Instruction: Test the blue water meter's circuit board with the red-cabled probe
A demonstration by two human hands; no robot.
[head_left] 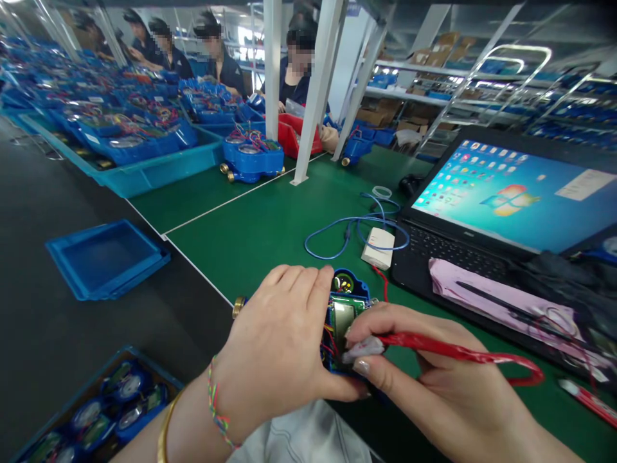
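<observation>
My left hand (282, 337) lies over a blue meter (346, 308) at the front edge of the green table, its fingers and thumb wrapped round the body. A brass fitting (239, 307) sticks out on the left of that hand. The meter's small display, green board and coloured wires show between my hands. My right hand (424, 379) pinches a whitish connector (364, 349) on a thick red cable (453, 352) between thumb and fingers, against the right part of the open meter. The connector's tip and what it touches are hidden.
An open laptop (511, 193) stands at the right, with a pink cloth (506, 299) on it. A white box (379, 249) with a blue cable lies ahead. Blue meters in trays (168, 168) fill the left; a blue lid (108, 260) is nearer. Several people sit behind.
</observation>
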